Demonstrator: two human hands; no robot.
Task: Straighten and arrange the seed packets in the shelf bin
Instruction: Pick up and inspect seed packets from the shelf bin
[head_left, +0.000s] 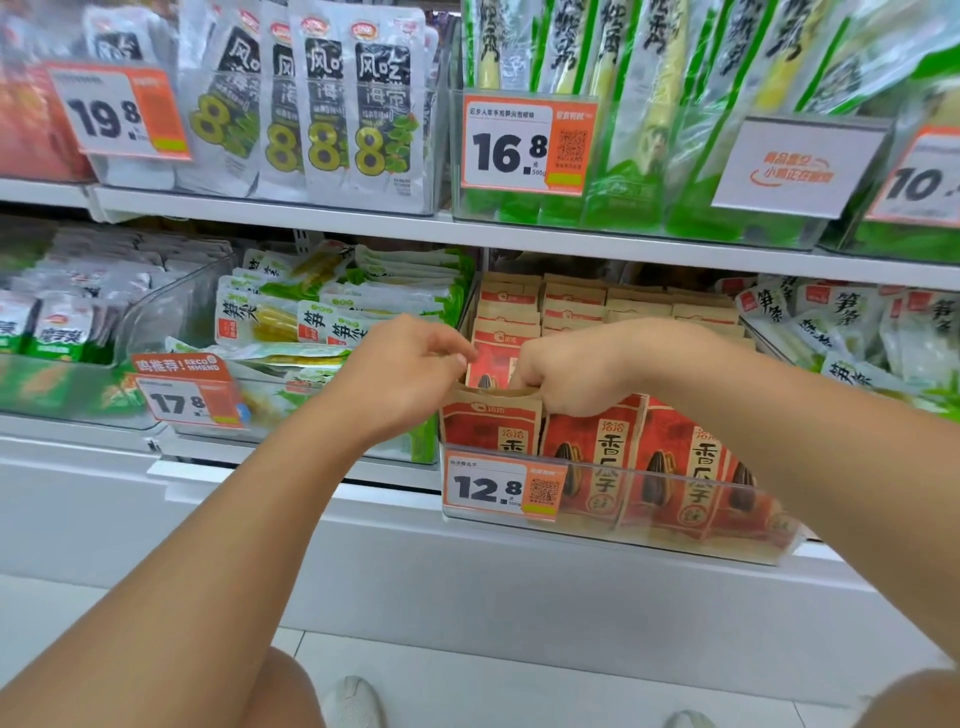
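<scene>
Both hands work at the front-left corner of the clear shelf bin (623, 535), where red-and-kraft sunflower seed packets (597, 452) stand in rows behind the 12.8 price tag (501, 488). The left hand (400, 371) pinches the top edge of the front-left packet (488, 415); the right hand (566, 374) curls over the packet tops just beside it, gripping that same upper edge. These paper pouches look light and fairly stiff, with loose contents that likely shift, so the flat sealed top seems the surest place to hold and square them upright.
</scene>
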